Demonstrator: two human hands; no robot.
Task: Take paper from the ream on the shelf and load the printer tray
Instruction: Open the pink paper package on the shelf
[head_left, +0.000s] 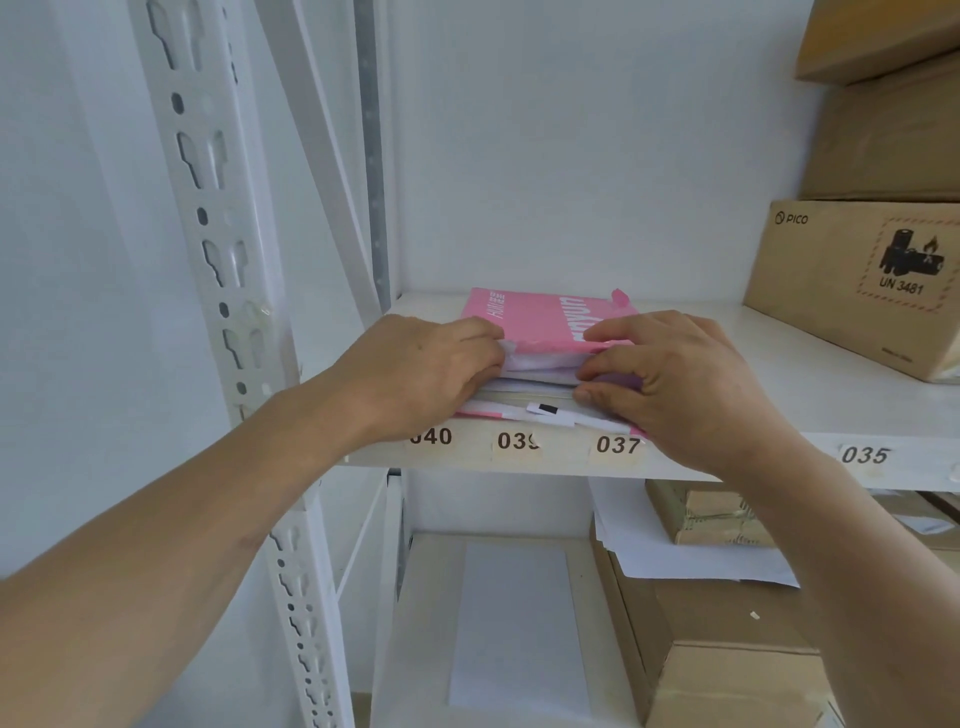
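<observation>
A ream of paper in a pink wrapper (540, 319) lies flat on the white shelf (779, 364), its torn-open end facing me with white sheets (535, 387) showing. My left hand (421, 374) grips the ream's left front corner, fingers curled onto the wrapper and the sheets. My right hand (670, 374) holds the right front corner, fingers pinching into the stack of sheets below the wrapper's top flap. No printer is in view.
A PICO cardboard box (857, 286) stands on the same shelf at the right, more boxes (893, 130) stacked above it. A white slotted upright (218, 260) rises at the left. The lower shelf holds loose white sheets (519, 623) and cardboard boxes (727, 649).
</observation>
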